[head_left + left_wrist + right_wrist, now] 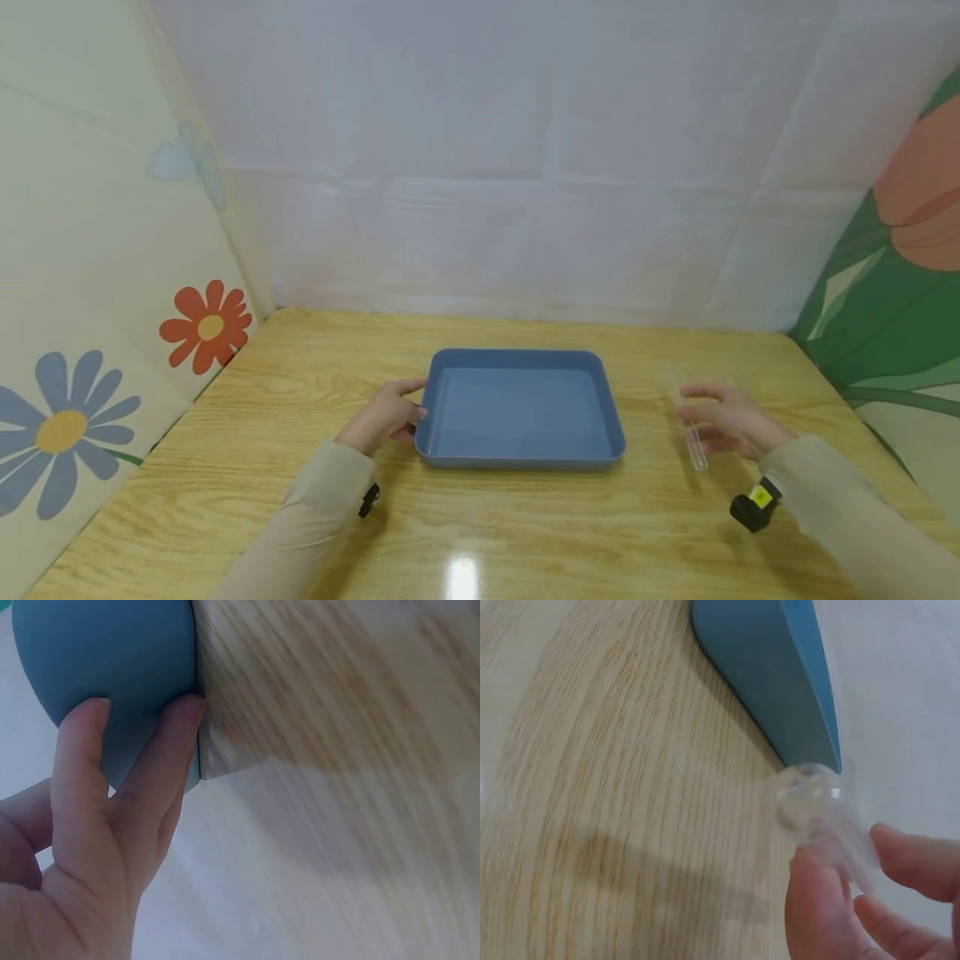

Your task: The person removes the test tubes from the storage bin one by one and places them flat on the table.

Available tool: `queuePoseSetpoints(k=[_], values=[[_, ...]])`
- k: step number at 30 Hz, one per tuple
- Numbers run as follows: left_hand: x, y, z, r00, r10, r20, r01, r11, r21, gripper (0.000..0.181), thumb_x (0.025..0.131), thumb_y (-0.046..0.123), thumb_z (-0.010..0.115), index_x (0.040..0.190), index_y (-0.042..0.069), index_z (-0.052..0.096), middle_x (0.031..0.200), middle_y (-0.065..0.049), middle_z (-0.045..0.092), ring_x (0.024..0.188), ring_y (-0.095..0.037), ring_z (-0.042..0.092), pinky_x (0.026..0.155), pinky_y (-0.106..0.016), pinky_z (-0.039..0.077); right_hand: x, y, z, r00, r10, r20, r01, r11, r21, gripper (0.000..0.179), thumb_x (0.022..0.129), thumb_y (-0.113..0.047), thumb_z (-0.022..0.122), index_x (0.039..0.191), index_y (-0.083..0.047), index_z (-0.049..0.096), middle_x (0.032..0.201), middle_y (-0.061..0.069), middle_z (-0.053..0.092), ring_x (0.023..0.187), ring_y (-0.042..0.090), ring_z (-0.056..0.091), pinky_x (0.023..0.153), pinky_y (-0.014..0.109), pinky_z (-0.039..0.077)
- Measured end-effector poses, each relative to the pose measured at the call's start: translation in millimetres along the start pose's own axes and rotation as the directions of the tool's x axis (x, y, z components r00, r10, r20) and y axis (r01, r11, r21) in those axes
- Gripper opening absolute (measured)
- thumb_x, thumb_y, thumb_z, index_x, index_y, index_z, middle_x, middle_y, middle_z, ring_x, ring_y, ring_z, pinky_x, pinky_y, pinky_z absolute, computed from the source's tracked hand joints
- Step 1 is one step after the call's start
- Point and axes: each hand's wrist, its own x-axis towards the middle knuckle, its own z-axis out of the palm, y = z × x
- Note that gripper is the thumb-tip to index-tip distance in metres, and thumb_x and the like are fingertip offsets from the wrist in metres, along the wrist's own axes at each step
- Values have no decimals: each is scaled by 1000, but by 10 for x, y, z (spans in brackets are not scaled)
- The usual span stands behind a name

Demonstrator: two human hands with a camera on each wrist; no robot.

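A shallow blue rectangular tray [517, 462] lies on the wooden table. My left hand [386, 414] is at its left side. In the left wrist view, the fingers [142, 776] reach out fairly straight, with fingertips on the outer wall of the tray [127, 652]. My right hand [731, 419] is to the right of the tray, pinching a slim clear tube [696, 450] between thumb and fingers. The round end of the tube [806, 799] faces the right wrist view, blurred, and it overlaps a corner of the tray [772, 675] there.
The light wooden table [495, 525] carries a bright reflection near its front. A white cloth [495, 208] hangs behind it. Flower-printed cloths stand along the left [82, 250] and right [900, 308] sides.
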Motion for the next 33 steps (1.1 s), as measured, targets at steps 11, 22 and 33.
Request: queuePoseSetpoints(k=[11,22,33], values=[[5,-10,-2,1000,-3,-2,3,1000,-5,59,92,-10,54,148,3,39,108,-25,62,71,-22,64,55,-30,54,38,31,-1,999,-4,-35,3,1000,-30,63,98,-8,53,142,18,18,102,17,58,71,15,64,62,32,57],[6,-4,1,1000,3,8,-3,1000,1,59,93,-9,54,148,3,39,110,-25,63,68,-20,64,53,-29,53,91,56,0,996,5,-92,-10,999,-53,60,97,-7,55,139,21,23,91,9,64,68,15,64,61,32,57],[-2,-10,-6,1000,15,6,-15,1000,9,59,92,-9,55,148,3,39,108,-24,65,66,-19,65,55,-31,54,177,77,27,988,-35,-151,16,992,-126,53,95,-1,55,130,29,30,83,9,65,65,14,62,59,32,57]])
